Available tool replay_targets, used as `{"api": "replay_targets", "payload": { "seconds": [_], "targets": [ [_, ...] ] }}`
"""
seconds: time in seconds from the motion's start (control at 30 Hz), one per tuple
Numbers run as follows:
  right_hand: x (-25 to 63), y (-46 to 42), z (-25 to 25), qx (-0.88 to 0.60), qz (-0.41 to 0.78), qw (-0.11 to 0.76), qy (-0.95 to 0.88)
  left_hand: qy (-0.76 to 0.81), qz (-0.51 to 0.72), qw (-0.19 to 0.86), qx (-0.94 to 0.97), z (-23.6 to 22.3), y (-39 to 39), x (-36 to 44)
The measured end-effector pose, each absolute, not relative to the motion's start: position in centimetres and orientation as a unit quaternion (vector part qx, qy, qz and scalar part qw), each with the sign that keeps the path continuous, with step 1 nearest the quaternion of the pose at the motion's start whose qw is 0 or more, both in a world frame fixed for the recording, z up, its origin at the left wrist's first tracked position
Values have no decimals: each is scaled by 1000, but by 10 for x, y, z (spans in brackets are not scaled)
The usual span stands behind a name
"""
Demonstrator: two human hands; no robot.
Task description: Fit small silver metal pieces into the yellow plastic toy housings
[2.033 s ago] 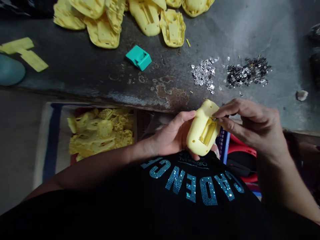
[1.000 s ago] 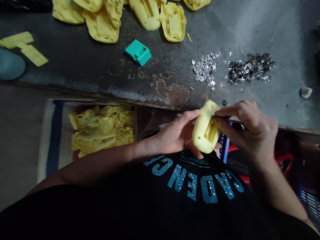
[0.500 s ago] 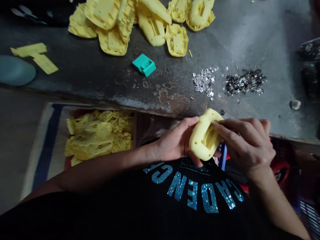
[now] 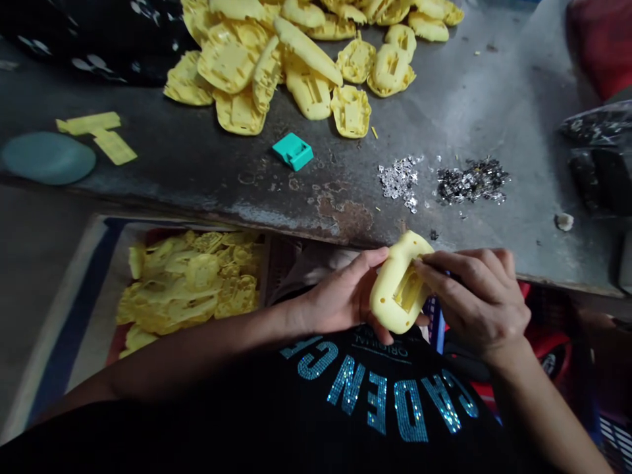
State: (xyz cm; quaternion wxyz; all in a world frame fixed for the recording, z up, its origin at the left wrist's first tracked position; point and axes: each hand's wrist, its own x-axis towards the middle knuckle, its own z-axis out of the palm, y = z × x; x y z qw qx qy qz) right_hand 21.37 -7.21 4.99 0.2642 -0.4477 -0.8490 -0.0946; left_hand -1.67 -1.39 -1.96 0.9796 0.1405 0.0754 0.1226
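A yellow plastic shell [image 4: 389, 304] with a long slot and small round holes is tilted in front of my chest. My left hand [image 4: 345, 293] grips it from the left, thumb on its edge and fingers underneath. My right hand [image 4: 476, 296] has its fingertips pinched at the upper end of the slot. Whatever lies between those fingertips is too small or hidden to make out. Just beyond, on the bench, lie a heap of small silvery metal pieces [image 4: 397, 178] and a darker heap of metal pieces [image 4: 471, 181].
Many yellow shells [image 4: 237, 59] are piled at the back of the grey bench [image 4: 197, 171]. A teal plastic block [image 4: 293, 151], yellow strips [image 4: 114, 145] and a blue-grey oval object [image 4: 48, 158] lie nearer. Below the bench edge, a container holds yellow parts [image 4: 192, 283].
The camera view has shifted, so the bench items sit lower and more of the back pile shows. Both hands keep the same hold, with the right fingertips still at the slot.
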Motion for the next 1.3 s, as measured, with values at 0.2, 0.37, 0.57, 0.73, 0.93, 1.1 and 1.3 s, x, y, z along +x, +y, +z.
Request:
{"api": "replay_targets", "payload": {
  "seconds": [0.2,0.37,0.57,0.73,0.93,1.1,1.3],
  "targets": [
    [213,-69,50,-443,-95,267,-851,79,134,979,132,-18,-16,-20],
    [212,-68,49,-429,-99,273,-855,63,137,984,98,-17,-16,-23],
    [212,-67,49,-434,-69,278,-854,65,149,982,99,-14,-17,-25],
    [215,-72,52,-487,7,343,-803,84,147,978,125,-8,-16,-25],
    [211,-72,49,-461,-46,327,-823,94,149,973,150,-7,-17,-21],
    [210,-70,46,-438,-47,321,-838,109,160,966,173,-9,-21,-22],
    [210,-72,48,-442,-25,329,-834,110,173,964,167,-8,-23,-24]
  ]
}}
